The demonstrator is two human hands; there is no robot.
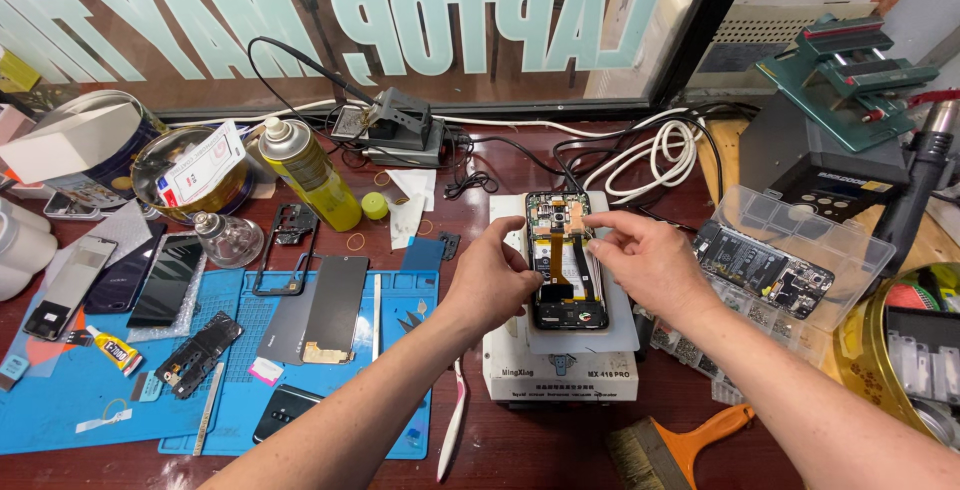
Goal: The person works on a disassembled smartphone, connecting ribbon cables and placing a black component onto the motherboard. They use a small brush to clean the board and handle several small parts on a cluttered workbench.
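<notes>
1. An orange-handled bristle brush (672,447) is laid at the near edge of the dark red wooden worktop (560,450).
2. An opened black smartphone with exposed circuitry and orange flex cable (566,260) is laid on a white box-shaped heating plate (560,365) mid-worktop.
3. The left hand (492,280) is pressed to the phone's left edge, fingers curled together.
4. The right hand (648,258) is pinched, thumb and forefinger together, at the phone's top right.
5. A yellow spray can (312,172) is stood towards the far left.

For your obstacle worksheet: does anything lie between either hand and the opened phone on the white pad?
Nothing visible does. The left hand and right hand already touch the opened phone at its edges.
</notes>
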